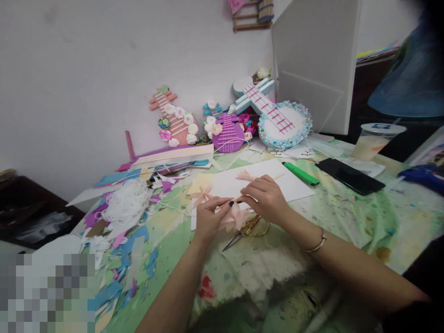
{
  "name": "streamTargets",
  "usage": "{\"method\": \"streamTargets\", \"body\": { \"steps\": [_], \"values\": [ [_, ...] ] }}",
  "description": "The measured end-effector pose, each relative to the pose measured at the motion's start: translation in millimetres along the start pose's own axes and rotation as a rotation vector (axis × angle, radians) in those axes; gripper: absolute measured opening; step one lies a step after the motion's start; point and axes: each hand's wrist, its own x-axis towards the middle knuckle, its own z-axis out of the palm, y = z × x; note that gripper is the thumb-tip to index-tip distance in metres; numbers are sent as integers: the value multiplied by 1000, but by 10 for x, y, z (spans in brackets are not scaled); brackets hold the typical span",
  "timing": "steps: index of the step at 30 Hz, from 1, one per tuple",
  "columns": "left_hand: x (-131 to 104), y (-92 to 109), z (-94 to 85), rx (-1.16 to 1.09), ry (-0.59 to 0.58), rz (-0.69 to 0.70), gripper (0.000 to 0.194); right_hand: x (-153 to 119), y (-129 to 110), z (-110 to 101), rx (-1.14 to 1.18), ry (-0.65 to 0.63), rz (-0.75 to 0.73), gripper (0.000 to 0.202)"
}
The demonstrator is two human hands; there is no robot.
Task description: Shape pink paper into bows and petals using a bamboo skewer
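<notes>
My left hand pinches a peach paper flower near its narrow end, petals hanging downward. Thumb and fingers of my right hand close on the same narrow end, where a thin pale strip seems to run between the two hands. Scissors with gold handles lie just under the flower, blades pointing to the lower left. Beneath my hands is a white board. On it rest a second peach paper flower to the left and a smaller one behind my right hand.
A green box cutter, a black phone and a lidded cup stand or lie to the right. White string and paper scraps cover the left. Decorated paper lutes lean at the back wall.
</notes>
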Motion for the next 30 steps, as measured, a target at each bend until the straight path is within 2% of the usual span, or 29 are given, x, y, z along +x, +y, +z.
{"method": "streamTargets", "body": {
  "steps": [9,16,22,30],
  "values": [
    [-12,49,15,143,45,157,11,6,-23,-1,102,-60,51,14],
    [-10,34,27,104,66,114,11,-16,-41,21,100,-42,85,16],
    [-12,28,23,1,70,9,12,-3,-59,10,116,-15,85,14],
    [-10,53,26,34,110,38,12,-14,-81,4,91,-1,99,12]
  ]
}}
